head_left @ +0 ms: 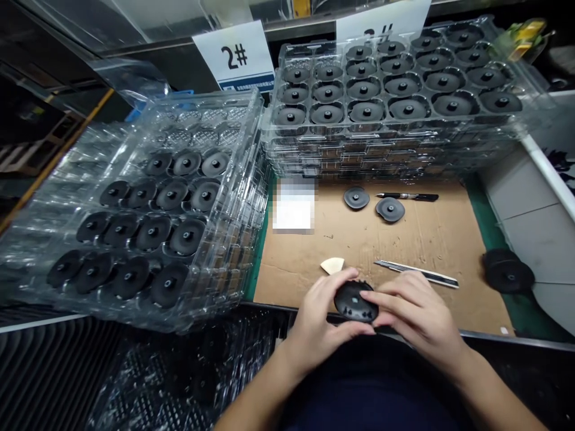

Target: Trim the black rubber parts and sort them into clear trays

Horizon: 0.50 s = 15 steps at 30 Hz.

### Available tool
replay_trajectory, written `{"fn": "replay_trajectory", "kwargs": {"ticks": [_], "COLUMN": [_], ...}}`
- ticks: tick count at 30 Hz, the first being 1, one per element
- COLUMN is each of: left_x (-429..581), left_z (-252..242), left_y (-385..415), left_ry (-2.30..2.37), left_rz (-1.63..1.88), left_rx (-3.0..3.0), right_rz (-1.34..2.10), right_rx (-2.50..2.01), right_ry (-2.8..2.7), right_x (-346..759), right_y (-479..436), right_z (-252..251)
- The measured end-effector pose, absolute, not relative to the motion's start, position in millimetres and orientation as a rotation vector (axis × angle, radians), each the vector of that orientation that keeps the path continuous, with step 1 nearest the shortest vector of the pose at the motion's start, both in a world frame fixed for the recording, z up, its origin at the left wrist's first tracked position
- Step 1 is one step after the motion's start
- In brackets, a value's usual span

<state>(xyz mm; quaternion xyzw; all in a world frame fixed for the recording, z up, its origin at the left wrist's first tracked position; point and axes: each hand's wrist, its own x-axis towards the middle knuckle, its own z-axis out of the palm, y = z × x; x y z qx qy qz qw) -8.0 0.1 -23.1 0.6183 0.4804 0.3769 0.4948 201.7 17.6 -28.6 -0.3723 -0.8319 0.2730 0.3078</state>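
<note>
Two hands share one black plastic disc [354, 305]: the left hand [317, 329] and the right hand [417, 314] curl closed around its rim, holding it above the front edge of a cardboard sheet [431, 239]. Just beyond lie a cream scrap [332, 265], a utility knife [415, 274], two more discs [372, 203] and a pen [406, 196]. Farther off, the right tray [404, 134] looks full, while the left tray's [256, 108] far rows show no discs.

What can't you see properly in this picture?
In the head view:
- Edges of the black disc: covered by the left hand and right hand.
- White square on the cardboard: blurred, so nothing on it can be read.
- Second number sign: hidden by the plastic trays and the top edge.
</note>
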Motion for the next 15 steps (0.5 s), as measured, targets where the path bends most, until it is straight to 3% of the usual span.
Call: {"fn": "replay_trajectory", "kwargs": {"ticks": [5, 10, 15], "left_x": [-9.5, -17.2, -34.6], "left_z": [-22.7, -21.3, 1.0], "left_y": [-4.6, -0.1, 35.8], "left_ry": [1.130, 1.305, 1.583], "left_rz": [0.789, 0.899, 1.140], "left_rx": [0.918, 1.016, 1.240], "right_rz": [0.837, 0.824, 0.645], "right_rx": [-1.020, -1.025, -1.304], "right_ry": [-1.967, -1.998, -1.946], "right_x": [186.4, 187.0, 223.1], "right_y": [14.0, 16.6, 31.5], "right_z": [-21.1, -32.2, -72.8]}}
